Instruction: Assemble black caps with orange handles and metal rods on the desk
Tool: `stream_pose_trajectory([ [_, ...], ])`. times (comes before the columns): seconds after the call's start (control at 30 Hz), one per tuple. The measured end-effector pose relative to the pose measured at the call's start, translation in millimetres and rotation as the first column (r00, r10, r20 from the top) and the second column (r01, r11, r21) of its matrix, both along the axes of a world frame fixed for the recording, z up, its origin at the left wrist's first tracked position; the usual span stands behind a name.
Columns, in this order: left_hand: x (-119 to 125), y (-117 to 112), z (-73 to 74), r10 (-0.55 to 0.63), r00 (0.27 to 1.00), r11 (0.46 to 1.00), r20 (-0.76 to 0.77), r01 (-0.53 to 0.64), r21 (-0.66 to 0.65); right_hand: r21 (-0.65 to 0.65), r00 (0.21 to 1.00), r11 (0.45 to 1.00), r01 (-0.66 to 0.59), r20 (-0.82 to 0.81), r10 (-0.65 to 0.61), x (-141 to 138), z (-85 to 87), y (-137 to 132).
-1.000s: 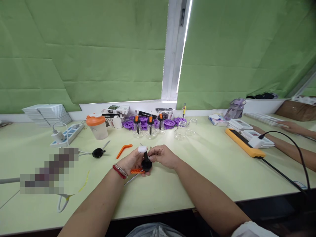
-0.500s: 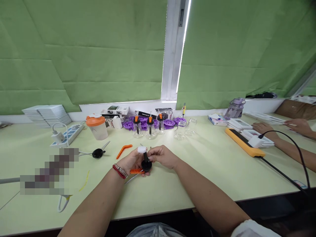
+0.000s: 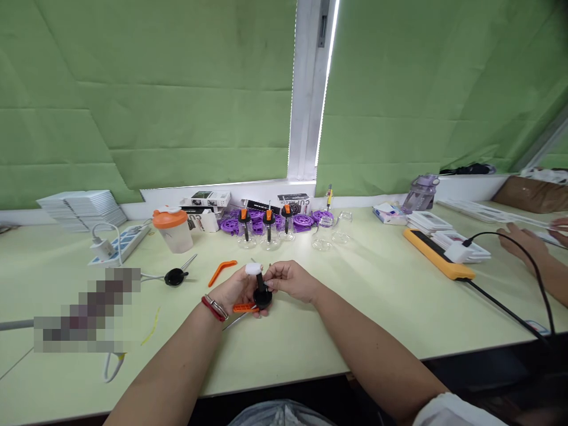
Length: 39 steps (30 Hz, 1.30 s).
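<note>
My left hand (image 3: 240,288) is closed around a round black lid (image 3: 263,299) with an upright black stem and a white cap on top. An orange handle-like piece (image 3: 244,307) sticks out from the lid toward my left wrist, beside a thin metal rod (image 3: 235,321). Against the stem, my right hand (image 3: 290,279) pinches with thumb and fingertips; what lies between them is too small to make out. A bent orange handle (image 3: 222,270) lies beyond my left hand. Farther left is another black lid (image 3: 176,277) with a metal rod.
Three lidded glass bottles (image 3: 268,236) stand at the back before purple plastic parts (image 3: 303,221), with two lidless glass bottles (image 3: 322,236) to their right. An orange-lidded cup (image 3: 174,231) and power strip (image 3: 131,242) are left. A yellow power bank-like block (image 3: 439,255) and a co-worker's hands (image 3: 521,239) are right.
My hands keep the same grip at the black lid, with hardly any movement. On the right, the co-worker's hand has moved away from the stacked white frames, farther right.
</note>
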<state>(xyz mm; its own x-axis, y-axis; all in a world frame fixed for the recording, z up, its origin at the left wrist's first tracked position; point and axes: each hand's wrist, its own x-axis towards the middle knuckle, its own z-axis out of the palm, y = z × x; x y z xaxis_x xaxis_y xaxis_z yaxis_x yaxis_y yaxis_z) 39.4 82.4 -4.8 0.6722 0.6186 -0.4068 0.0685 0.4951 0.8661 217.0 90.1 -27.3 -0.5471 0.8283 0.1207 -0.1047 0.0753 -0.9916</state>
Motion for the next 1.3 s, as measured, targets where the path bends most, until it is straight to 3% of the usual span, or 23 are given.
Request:
stream_pose_trajectory([
  [0.5,-2.0,2.5,-0.1,-0.069,0.997,0.998,0.034,0.069,-0.004,0.049,0.997,0.997,-0.066,0.029,0.065,4.1,3.8,1.7],
  [0.8,0.9,-2.4,3.0,-0.010,1.000,0.999,-0.020,0.011,0.036,0.032,1.000,0.999,0.023,0.001,-0.024,-0.6,1.3,0.4],
  [1.03,0.3,-1.2,0.8,-0.015,0.999,1.000,-0.052,0.016,0.014,0.035,1.000,0.999,0.016,0.005,-0.017,-1.9,1.4,-0.8],
  [1.3,2.6,-4.2,-0.5,0.023,0.999,0.996,0.042,-0.027,0.084,0.049,0.995,0.996,0.077,-0.069,-0.074,-3.3,-2.2,1.4],
])
